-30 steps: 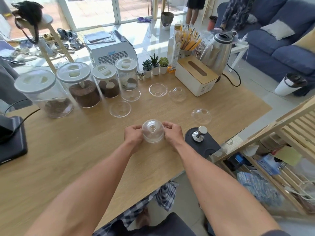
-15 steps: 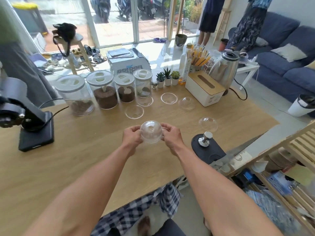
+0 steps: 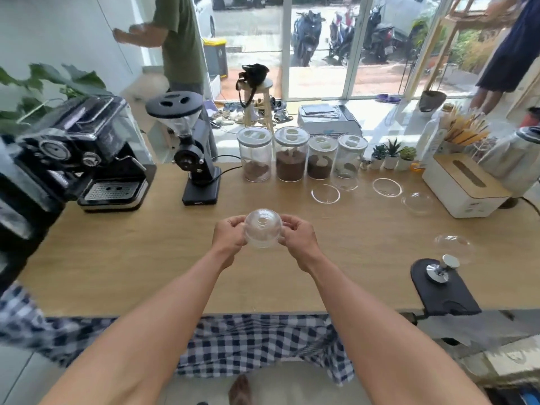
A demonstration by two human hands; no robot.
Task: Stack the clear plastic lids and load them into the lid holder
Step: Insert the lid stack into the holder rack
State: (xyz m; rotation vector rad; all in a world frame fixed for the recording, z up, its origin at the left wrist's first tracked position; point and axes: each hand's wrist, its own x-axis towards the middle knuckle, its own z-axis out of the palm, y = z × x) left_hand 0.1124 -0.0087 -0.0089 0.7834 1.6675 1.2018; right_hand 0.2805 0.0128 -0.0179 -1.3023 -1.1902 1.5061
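A stack of clear dome lids [image 3: 263, 228] is held above the middle of the wooden table, with my left hand [image 3: 229, 237] on its left side and my right hand [image 3: 298, 235] on its right side. Loose clear lids lie on the table to the right: one [image 3: 325, 193] in front of the jars, one [image 3: 387, 187] further right, a domed one [image 3: 418, 202] beside the tissue box, and another [image 3: 453, 244] near the tamper mat. No lid holder can be made out.
Several storage jars [image 3: 290, 154] line the back of the table [image 3: 117, 258]. A grinder [image 3: 193, 159] and an espresso machine [image 3: 73, 159] stand at the left. A tissue box [image 3: 464, 185] and kettle stand at the right, a tamper on a black mat [image 3: 442, 283] at the front right. A person stands behind.
My view has swung left and up, bringing the grinder and espresso machine into sight. Both hands still hold the lid stack in the same grip above the table.
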